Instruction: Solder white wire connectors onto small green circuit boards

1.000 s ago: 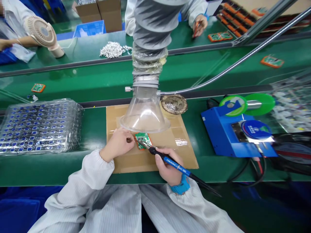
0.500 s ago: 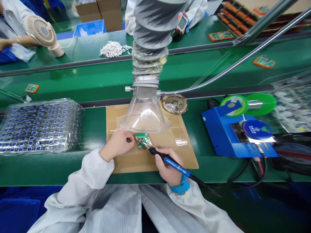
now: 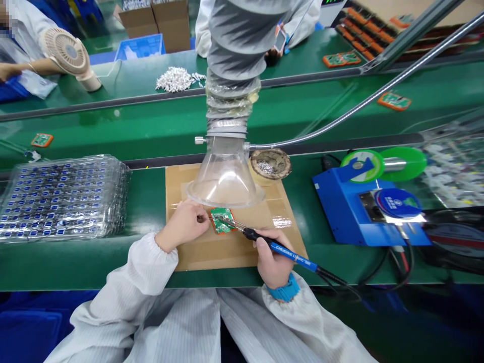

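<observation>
Here, my right hand (image 3: 278,259) is closed snugly round the iron (image 3: 293,255), its tip over the board (image 3: 224,226); whether they touch, I cannot tell. My left hand (image 3: 185,227) curls just beside the board's left edge, and what its fingers pinch, if anything, I cannot make out. The board lies on the cardboard (image 3: 230,254), near the hood (image 3: 229,184).

right hand (image 3: 275,263) and soldering iron (image 3: 287,250) shifted right, belt boards (image 3: 394,101) moved left
</observation>
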Available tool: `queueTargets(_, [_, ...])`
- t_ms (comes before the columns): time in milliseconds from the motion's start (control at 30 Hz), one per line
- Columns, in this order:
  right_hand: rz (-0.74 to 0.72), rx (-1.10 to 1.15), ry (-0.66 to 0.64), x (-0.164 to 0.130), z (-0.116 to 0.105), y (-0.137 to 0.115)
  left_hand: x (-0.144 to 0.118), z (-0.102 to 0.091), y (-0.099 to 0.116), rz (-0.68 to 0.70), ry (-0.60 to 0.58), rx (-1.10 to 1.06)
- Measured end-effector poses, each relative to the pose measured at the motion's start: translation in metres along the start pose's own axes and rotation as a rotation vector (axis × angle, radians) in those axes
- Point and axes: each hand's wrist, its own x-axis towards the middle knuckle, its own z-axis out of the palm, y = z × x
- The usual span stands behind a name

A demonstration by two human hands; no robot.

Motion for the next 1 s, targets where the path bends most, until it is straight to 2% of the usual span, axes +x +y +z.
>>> queueTargets(100, [-0.007, 0.032, 0.016, 0.001, 0.001, -0.001, 0.0, 0.0, -0.001, 0.013, 0.0, 0.01])
queueTargets(167, [-0.014, 0.062, 0.074, 0.005, -0.001, 0.001, -0.001, 0.001, -0.002, 0.027, -0.008, 0.039])
queueTargets(333, [-0.141, 0.076, 0.409, 0.036, -0.013, 0.005, -0.01, 0.007, -0.001, 0.054, 0.072, 0.197])
queueTargets(367, [-0.148, 0.045, 0.437, 0.044, -0.015, 0.005, -0.012, 0.007, 0.0, 0.055, 0.083, 0.208])
queueTargets(433, [-0.11, -0.047, 0.413, 0.059, -0.017, 0.004, -0.015, 0.003, -0.001, 0.033, 0.072, 0.153])
queueTargets(500, [-0.043, -0.126, 0.316, 0.07, -0.016, 0.003, -0.015, -0.007, -0.007, -0.054, 0.009, -0.038])
queueTargets(567, [0.004, -0.139, 0.252, 0.074, -0.013, 0.003, -0.011, -0.021, -0.017, -0.208, -0.102, -0.361])
queueTargets(633, [0.024, -0.111, 0.257, 0.073, -0.011, 0.003, -0.003, -0.039, -0.031, -0.396, -0.159, -0.695])
queueTargets(667, [0.023, -0.097, 0.283, 0.072, -0.01, 0.004, 0.003, -0.049, -0.038, -0.48, -0.14, -0.827])
queueTargets(700, [0.019, -0.088, 0.304, 0.071, -0.009, 0.005, 0.011, -0.058, -0.046, -0.551, -0.086, -0.928])
queueTargets(767, [0.004, -0.08, 0.325, 0.068, -0.009, 0.006, 0.03, -0.075, -0.058, -0.612, 0.123, -1.081])
queueTargets(867, [-0.009, -0.062, 0.319, 0.067, -0.01, 0.006, 0.059, -0.085, -0.066, -0.496, 0.606, -1.176])
queueTargets(933, [-0.006, -0.058, 0.31, 0.066, -0.011, 0.005, 0.068, -0.078, -0.063, -0.401, 0.852, -1.021])
queueTargets(967, [0.004, -0.059, 0.324, 0.066, -0.011, 0.004, 0.067, -0.071, -0.06, -0.376, 0.889, -0.87])
queueTargets(1000, [0.015, -0.079, 0.343, 0.066, -0.01, 0.003, 0.062, -0.061, -0.056, -0.345, 0.859, -0.704])
